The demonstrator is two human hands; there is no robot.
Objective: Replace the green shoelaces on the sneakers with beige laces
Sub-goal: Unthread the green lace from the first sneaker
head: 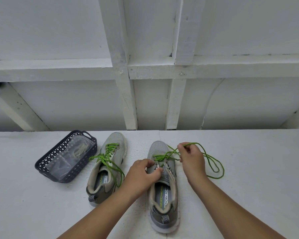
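The green lace (212,163) is soft, light cord, best pulled close to the eyelets. The right hand (191,157) pinches it; the left hand (143,173) grips the sneaker (164,187) by its tongue.

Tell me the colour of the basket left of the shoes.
Dark navy blue basket, with a perforated lattice wall; seen in the head view.

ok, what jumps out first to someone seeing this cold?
The bright green lace, half pulled out of the right sneaker and looping across the table, pinched by the right hand. The left hand grips that shoe's tongue area. At left, a dark basket holds bagged beige laces.
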